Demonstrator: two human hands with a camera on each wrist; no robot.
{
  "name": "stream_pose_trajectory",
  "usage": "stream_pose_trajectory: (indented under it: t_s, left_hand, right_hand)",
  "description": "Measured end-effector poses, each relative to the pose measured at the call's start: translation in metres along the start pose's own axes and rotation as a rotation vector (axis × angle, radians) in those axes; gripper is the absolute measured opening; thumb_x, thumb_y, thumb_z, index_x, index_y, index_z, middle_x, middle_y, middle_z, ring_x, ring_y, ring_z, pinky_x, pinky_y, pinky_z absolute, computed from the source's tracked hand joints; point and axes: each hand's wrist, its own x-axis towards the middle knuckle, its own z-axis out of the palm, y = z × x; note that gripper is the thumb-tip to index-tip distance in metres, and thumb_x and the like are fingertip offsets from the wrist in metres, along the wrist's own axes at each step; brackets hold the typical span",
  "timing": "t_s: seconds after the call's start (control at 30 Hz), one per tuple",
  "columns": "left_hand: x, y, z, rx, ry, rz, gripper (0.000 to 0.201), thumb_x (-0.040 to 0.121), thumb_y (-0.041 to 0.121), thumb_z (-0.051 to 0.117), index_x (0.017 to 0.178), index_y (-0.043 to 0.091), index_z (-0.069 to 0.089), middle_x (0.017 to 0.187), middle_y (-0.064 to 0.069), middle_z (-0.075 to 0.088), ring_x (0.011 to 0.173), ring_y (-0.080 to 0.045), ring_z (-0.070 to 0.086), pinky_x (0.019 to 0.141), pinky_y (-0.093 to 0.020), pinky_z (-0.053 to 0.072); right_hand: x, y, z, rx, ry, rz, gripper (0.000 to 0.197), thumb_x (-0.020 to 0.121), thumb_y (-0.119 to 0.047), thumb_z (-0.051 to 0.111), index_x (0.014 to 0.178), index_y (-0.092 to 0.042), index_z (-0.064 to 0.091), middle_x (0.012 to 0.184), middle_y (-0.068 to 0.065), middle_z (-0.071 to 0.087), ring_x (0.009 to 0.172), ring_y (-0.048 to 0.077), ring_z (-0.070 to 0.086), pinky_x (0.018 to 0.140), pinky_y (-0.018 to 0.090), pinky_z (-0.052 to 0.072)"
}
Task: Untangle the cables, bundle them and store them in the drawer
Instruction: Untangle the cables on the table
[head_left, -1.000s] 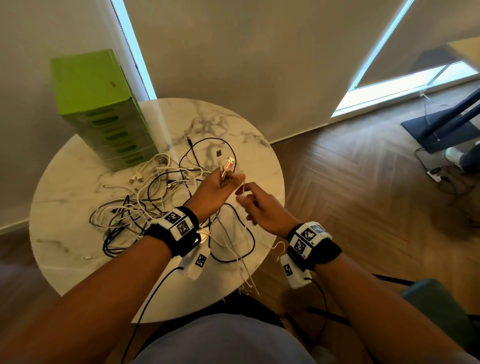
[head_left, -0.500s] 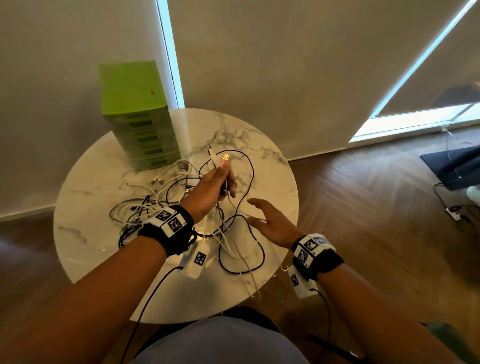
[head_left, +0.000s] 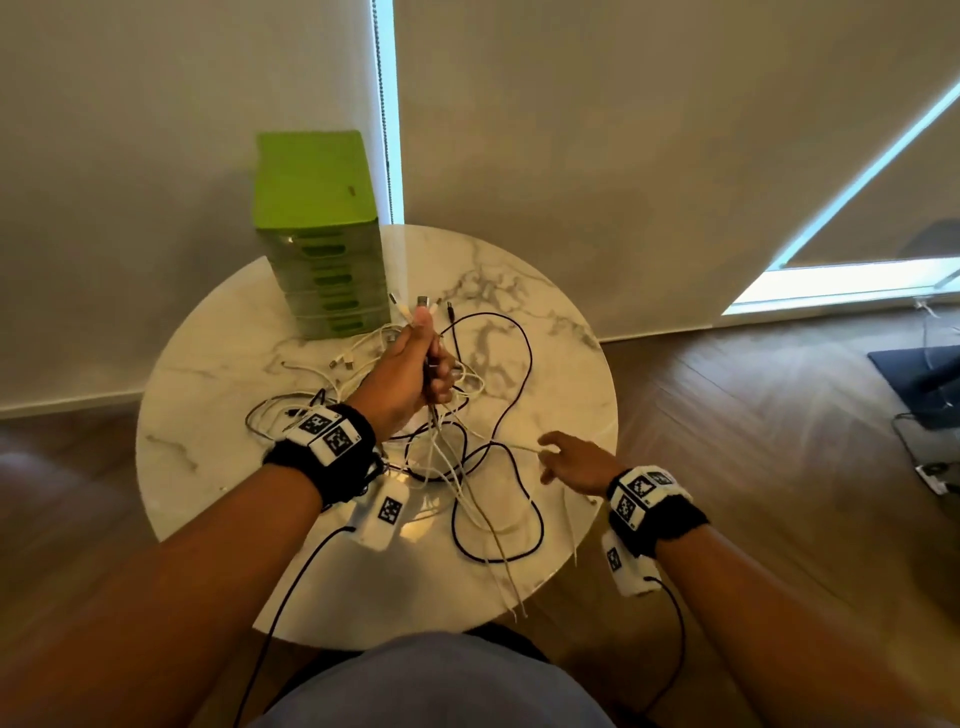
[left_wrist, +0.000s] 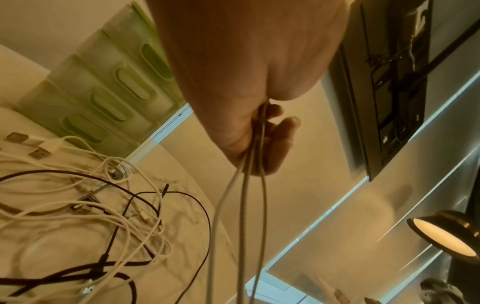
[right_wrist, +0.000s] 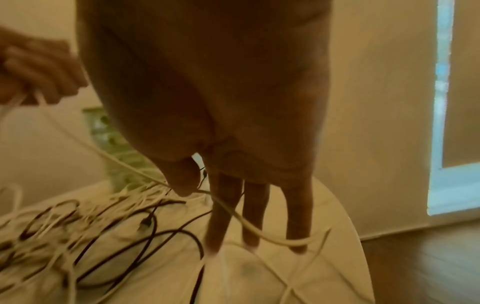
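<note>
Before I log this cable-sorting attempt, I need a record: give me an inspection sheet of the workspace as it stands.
Surface: round marble table, cables spread over its middle.
Job's things: green drawer unit at the table's far edge, all drawers shut; tangled white and black cables, not bundled.
Clutter: nothing seen.
Hands: left hand raised, grips several white cables with plugs sticking up; right hand over the table's right side, fingers straight, one white cable running across them, thumb on it.
Cables: some white ends hang over the near edge.
Surroundings: wooden floor, wall, window strip, lit lamp.
</note>
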Motion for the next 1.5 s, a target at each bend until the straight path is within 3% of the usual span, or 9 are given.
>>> stream_pose_trajectory:
  t_s: [0.07, 0.17, 0.3, 0.5, 0.73, 0.9, 1.07, 1.23, 1.5]
  left_hand:
    - [-0.001, 0.004, 0.002, -0.031, -0.032, -0.027, 0.049, 0.102, 0.061, 0.035, 0.078, 0.018, 0.038, 0.063, -0.002, 0.045, 0.051, -0.015, 0.034, 0.053, -0.028, 0.035]
    - [-0.002, 0.007, 0.004, -0.034, -0.060, -0.055, 0.051, 0.101, 0.063, 0.037, 0.078, 0.018, 0.039, 0.067, -0.004, 0.048, 0.052, -0.017, 0.036, 0.055, -0.031, 0.039]
    - [-0.005, 0.014, 0.004, -0.062, -0.070, -0.054, 0.054, 0.100, 0.064, 0.036, 0.074, 0.017, 0.041, 0.065, -0.004, 0.047, 0.050, -0.015, 0.033, 0.053, -0.027, 0.036]
    - [-0.008, 0.027, -0.015, -0.045, -0.087, -0.061, 0.059, 0.088, 0.074, 0.037, 0.069, 0.019, 0.039, 0.056, 0.000, 0.027, 0.047, -0.013, 0.026, 0.049, -0.027, 0.032]
    - [-0.001, 0.024, -0.017, -0.273, 0.025, 0.024, 0.023, 0.105, 0.046, 0.037, 0.097, 0.026, 0.043, 0.069, 0.005, 0.026, 0.059, -0.009, 0.029, 0.064, -0.025, 0.038]
    - [0.016, 0.020, -0.013, -0.217, 0.210, 0.126, 0.018, 0.107, 0.025, 0.049, 0.097, 0.033, 0.035, 0.084, 0.009, 0.032, 0.062, -0.007, 0.030, 0.064, -0.024, 0.036]
    - [0.030, 0.034, -0.017, -0.377, 0.279, 0.171, 0.025, 0.106, 0.029, 0.051, 0.090, 0.032, 0.032, 0.078, 0.010, 0.033, 0.059, -0.006, 0.028, 0.052, -0.022, 0.027]
    - [0.041, 0.019, -0.022, -0.172, 0.153, 0.042, 0.016, 0.109, 0.034, 0.044, 0.097, 0.023, 0.040, 0.064, 0.008, 0.027, 0.054, -0.007, 0.020, 0.047, -0.020, 0.020]
    - [0.062, -0.001, -0.040, 0.111, 0.138, -0.034, 0.024, 0.106, 0.033, 0.049, 0.093, 0.024, 0.032, 0.069, 0.007, 0.028, 0.048, -0.005, 0.024, 0.045, -0.021, 0.026]
  right_hand:
    - [0.001, -0.012, 0.004, -0.040, 0.047, -0.103, 0.045, 0.106, -0.026, 0.047, 0.150, -0.018, 0.040, 0.145, 0.010, 0.055, 0.135, 0.025, 0.049, 0.106, 0.028, 0.035]
    - [-0.002, -0.059, 0.009, 0.191, 0.059, -0.355, 0.049, 0.102, -0.024, 0.054, 0.150, -0.023, 0.042, 0.156, 0.001, 0.042, 0.143, 0.014, 0.036, 0.116, 0.027, 0.026]
    - [-0.001, -0.112, 0.027, 0.272, -0.083, -0.467, 0.044, 0.093, -0.056, 0.058, 0.131, -0.034, 0.060, 0.134, -0.008, 0.063, 0.125, 0.009, 0.056, 0.112, 0.039, 0.041]
    - [-0.008, -0.126, 0.028, 0.510, -0.246, -0.449, 0.041, 0.103, -0.050, 0.049, 0.092, -0.015, 0.067, 0.070, 0.010, 0.060, 0.074, 0.025, 0.066, 0.074, 0.036, 0.051]
    - [0.005, -0.088, 0.001, 0.073, 0.038, -0.245, 0.062, 0.096, -0.070, 0.040, 0.074, -0.013, 0.052, 0.065, 0.001, 0.056, 0.060, 0.019, 0.058, 0.065, 0.030, 0.046]
    - [0.014, -0.066, 0.008, 0.084, 0.347, -0.296, 0.047, 0.098, -0.061, 0.046, 0.087, -0.015, 0.047, 0.075, 0.011, 0.058, 0.068, 0.027, 0.054, 0.066, 0.043, 0.046]
    - [-0.003, -0.067, 0.031, 0.152, 0.103, -0.497, 0.022, 0.107, -0.044, 0.039, 0.104, -0.023, 0.045, 0.074, -0.006, 0.053, 0.059, 0.004, 0.048, 0.065, 0.039, 0.046]
    - [-0.009, -0.075, 0.054, 0.018, -0.169, -0.502, 0.036, 0.108, -0.044, 0.034, 0.119, -0.015, 0.051, 0.102, 0.002, 0.063, 0.090, 0.019, 0.059, 0.086, 0.037, 0.045]
    - [0.080, -0.068, -0.012, -0.053, 0.067, -0.360, 0.047, 0.108, -0.040, 0.039, 0.103, -0.004, 0.070, 0.101, 0.018, 0.070, 0.095, 0.034, 0.064, 0.090, 0.048, 0.049]
